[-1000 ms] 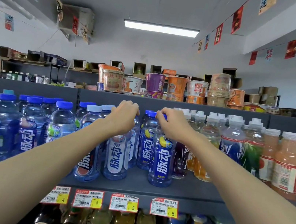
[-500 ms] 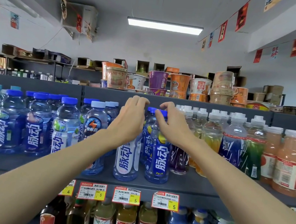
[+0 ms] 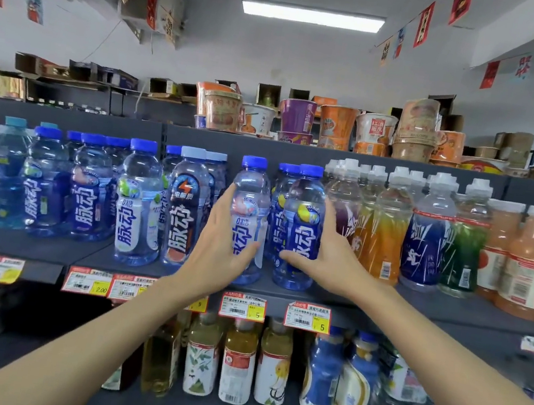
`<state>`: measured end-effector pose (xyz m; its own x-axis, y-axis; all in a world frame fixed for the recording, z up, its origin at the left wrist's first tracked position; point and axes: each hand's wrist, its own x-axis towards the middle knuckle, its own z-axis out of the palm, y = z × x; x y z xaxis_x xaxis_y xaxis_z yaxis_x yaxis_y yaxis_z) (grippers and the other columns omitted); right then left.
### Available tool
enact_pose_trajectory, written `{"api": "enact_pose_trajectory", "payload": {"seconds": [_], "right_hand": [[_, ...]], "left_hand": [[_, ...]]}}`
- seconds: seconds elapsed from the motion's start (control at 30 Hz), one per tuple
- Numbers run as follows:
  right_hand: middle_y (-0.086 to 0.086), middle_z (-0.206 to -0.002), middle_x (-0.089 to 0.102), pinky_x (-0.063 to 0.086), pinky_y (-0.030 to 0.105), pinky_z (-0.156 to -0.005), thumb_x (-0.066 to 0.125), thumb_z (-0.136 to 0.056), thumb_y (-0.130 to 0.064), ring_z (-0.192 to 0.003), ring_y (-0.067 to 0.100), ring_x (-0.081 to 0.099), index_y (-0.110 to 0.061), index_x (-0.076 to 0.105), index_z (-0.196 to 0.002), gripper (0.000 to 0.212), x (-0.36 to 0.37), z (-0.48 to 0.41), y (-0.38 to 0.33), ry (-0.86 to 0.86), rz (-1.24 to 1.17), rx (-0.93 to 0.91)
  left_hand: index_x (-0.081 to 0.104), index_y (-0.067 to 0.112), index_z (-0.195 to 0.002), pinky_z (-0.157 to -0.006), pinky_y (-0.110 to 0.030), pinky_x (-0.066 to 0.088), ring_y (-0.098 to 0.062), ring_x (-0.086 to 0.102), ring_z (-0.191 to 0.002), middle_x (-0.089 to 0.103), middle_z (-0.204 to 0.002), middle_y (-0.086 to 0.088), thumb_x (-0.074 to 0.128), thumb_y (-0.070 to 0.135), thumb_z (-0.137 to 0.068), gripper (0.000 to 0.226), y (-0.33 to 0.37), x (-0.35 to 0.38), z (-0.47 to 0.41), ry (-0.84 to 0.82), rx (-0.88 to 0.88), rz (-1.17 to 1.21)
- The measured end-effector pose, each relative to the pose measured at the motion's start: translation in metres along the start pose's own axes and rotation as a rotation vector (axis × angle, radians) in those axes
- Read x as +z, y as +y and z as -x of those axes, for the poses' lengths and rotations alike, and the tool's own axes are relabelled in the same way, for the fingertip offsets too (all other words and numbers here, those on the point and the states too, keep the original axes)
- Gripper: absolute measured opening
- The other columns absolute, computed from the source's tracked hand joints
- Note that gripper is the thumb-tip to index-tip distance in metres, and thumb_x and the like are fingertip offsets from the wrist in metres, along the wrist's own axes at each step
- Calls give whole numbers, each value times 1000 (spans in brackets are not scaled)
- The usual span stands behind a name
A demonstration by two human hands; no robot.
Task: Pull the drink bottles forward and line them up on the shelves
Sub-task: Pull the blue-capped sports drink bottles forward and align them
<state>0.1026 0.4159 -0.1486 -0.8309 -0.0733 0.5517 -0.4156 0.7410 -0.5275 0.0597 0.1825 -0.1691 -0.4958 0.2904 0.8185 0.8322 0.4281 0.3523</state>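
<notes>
Two blue-capped drink bottles stand side by side at the front of the middle shelf (image 3: 382,304). My left hand (image 3: 218,240) wraps the left side of the white-labelled bottle (image 3: 252,200), thumb across its front. Against the right side of the blue-labelled bottle (image 3: 304,208) lies my right hand (image 3: 333,257), with its thumb curled under the label. More blue-capped bottles (image 3: 139,200) stand in rows to the left. White-capped juice bottles (image 3: 390,227) fill the right.
Instant noodle cups (image 3: 336,126) sit on the top shelf. Price tags (image 3: 243,306) line the shelf's front edge. The lower shelf holds tea and milk bottles (image 3: 236,364). Paper flags hang from the ceiling.
Both hands have dropped from the bottle caps to the bottle bodies. The two bottles now stand further forward near the shelf edge. The view has moved closer.
</notes>
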Motion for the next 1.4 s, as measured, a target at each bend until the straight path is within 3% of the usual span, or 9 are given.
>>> {"api": "enact_pose_trajectory", "payload": {"seconds": [0.07, 0.13, 0.3, 0.5, 0.7, 0.87, 1.03, 1.13, 1.4], "right_hand": [[-29, -99, 63, 43, -2, -70, 84, -77, -48, -86, -17, 64, -43, -18, -153, 127, 1, -1, -1, 16, -25, -14], [-27, -97, 63, 44, -1, -68, 86, -76, -47, -84, -15, 65, -46, -16, -153, 127, 1, -1, -2, 17, -36, -10], [-15, -110, 70, 48, 17, -84, 90, -72, -42, -88, -7, 69, -48, -25, -151, 140, 0, 3, -2, -62, -13, 52], [0, -128, 68, 54, 30, -93, 95, -64, -42, -91, 6, 72, -49, -34, -146, 153, -1, 6, -3, -108, 29, 84], [-8, -147, 54, 47, 25, -102, 93, -56, -57, -103, -10, 59, -55, -23, -147, 148, 5, 14, 7, -119, 25, 36], [-6, -151, 50, 48, 25, -102, 91, -56, -59, -113, -3, 56, -65, 1, -141, 124, 10, 20, 9, -92, -3, 21], [-9, -152, 48, 48, 24, -105, 87, -55, -69, -118, -8, 51, -61, -3, -145, 128, 10, 25, 7, -81, 19, 6], [-9, -153, 47, 35, -5, -85, 82, -52, -79, -112, -19, 42, -63, -14, -141, 132, 10, 25, 10, -81, 84, 3], [-8, -144, 57, 38, -8, -74, 83, -55, -76, -93, -32, 51, -62, -14, -143, 132, 15, 21, 19, -75, 16, 12]], "left_hand": [[-2, 36, -157, -117, -32, 33, -15, 39, -142, 32, -160, 0, 73, 33, -90, 100, 0, -3, 0, -32, -75, 68], [3, 33, -157, -107, -40, 46, -16, 57, -124, 48, -147, 2, 78, 35, -86, 104, -1, -5, -1, -40, -145, 117], [-17, 42, -155, -76, -3, 45, 9, 65, -92, 55, -114, 36, 86, 28, -78, 129, -19, -8, 4, -232, -174, 127], [-33, 58, -142, -71, 3, 43, 26, 57, -93, 43, -100, 62, 89, 18, -74, 145, -35, -14, 8, -367, -165, 97], [-23, 61, -146, -81, -12, 51, 19, 62, -92, 53, -104, 43, 91, 22, -71, 142, -39, -12, 9, -327, -194, 135], [-16, 56, -150, -70, -3, 49, 15, 64, -93, 57, -102, 37, 92, 24, -70, 138, -37, -8, 16, -278, -196, 158], [-10, 49, -154, -69, -3, 47, 21, 56, -98, 53, -112, 31, 93, 35, -67, 136, -37, -6, 19, -247, -190, 128], [-6, 42, -156, -77, -4, 46, 24, 52, -103, 50, -118, 30, 91, 43, -67, 132, -38, -8, 19, -267, -183, 115], [-2, 39, -158, -81, -5, 48, 16, 59, -101, 55, -112, 33, 91, 41, -68, 129, -40, -13, 15, -317, -178, 130]]}}
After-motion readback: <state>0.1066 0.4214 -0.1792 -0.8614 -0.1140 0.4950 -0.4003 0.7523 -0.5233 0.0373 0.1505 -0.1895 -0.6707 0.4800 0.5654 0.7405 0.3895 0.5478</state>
